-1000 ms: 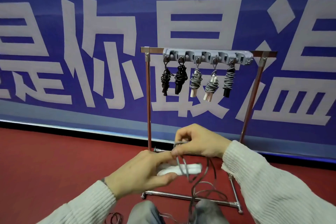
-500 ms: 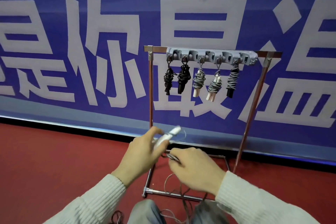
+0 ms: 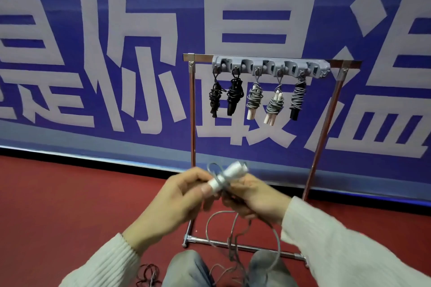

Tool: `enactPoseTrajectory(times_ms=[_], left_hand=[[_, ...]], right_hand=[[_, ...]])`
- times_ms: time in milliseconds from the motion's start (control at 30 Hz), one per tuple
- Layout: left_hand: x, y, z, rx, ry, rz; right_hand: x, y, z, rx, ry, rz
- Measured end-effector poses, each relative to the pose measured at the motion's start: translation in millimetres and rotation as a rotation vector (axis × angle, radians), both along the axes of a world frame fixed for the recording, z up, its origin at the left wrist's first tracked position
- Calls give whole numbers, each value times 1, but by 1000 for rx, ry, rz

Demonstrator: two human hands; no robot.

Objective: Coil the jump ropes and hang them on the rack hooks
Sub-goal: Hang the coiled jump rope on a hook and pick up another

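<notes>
- My left hand (image 3: 184, 196) is now gripping the white handles (image 3: 229, 176) tilted upward, raised since a moment ago.
- My right hand (image 3: 254, 200) is pinching the grey rope (image 3: 235, 233), winding another turn; hanging on the rack (image 3: 270, 67) is coming later.

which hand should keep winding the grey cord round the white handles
Right. The left hand already pinches the white handles and steadies them. The right hand sits on the side where the loose grey cord hangs, probably freer to wrap it.
</notes>
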State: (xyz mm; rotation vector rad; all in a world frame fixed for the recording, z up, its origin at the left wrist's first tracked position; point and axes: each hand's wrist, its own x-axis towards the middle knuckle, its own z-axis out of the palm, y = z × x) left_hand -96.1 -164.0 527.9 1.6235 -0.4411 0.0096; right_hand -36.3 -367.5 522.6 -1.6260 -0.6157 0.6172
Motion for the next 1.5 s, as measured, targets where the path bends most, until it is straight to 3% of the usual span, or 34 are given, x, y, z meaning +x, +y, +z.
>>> enactPoseTrajectory(times_ms=[67, 133, 233, 300, 333, 433, 600, 700, 767, 800, 867, 967, 1033, 1067, 1100, 1200, 1367, 1500], left_hand=[[11, -2, 0, -78, 88, 207], [23, -1, -8, 22, 107, 357], [31, 3, -27, 535, -88, 437], [31, 7, -34, 880, -194, 402], [30, 7, -34, 955, -207, 326], [18, 4, -26, 873, -185, -11], [1, -4, -9, 223, -90, -157], [3, -12, -5, -98, 32, -84], [13, -13, -6, -199, 105, 110], [19, -11, -7, -214, 139, 211], [32, -6, -11, -108, 153, 355], [42, 0, -27, 438, -45, 447], [41, 1, -37, 750, -123, 378], [37, -1, -39, 805, -147, 270], [33, -3, -37, 793, -158, 137], [20, -9, -29, 613, -95, -133], [10, -5, -25, 97, 41, -129], [12, -10, -22, -204, 100, -24]], right_hand=[[-12, 10, -14, -30, 18, -78], [-19, 14, -22, -211, -293, -113], [-18, 7, -15, -600, -804, -81], [-12, 3, 3, -813, -1028, -6], [-7, 0, 13, -844, -1035, 21], [11, -10, 36, -593, -649, 78], [17, -19, 17, -8, -90, 87], [1, -5, -12, 214, 191, 53], [-8, 2, -28, 260, 270, -41], [-12, 4, -35, 205, 222, -82], [-19, 6, -44, -78, -59, -115], [-20, 5, -38, -646, -684, -49], [-17, 6, -14, -836, -919, 3], [-15, 5, 1, -868, -959, 29], [-11, 4, 15, -855, -934, 71], [2, -3, 41, -568, -558, 156], [22, -22, 23, -101, -134, 53], [5, -12, -18, 80, 186, -18]])
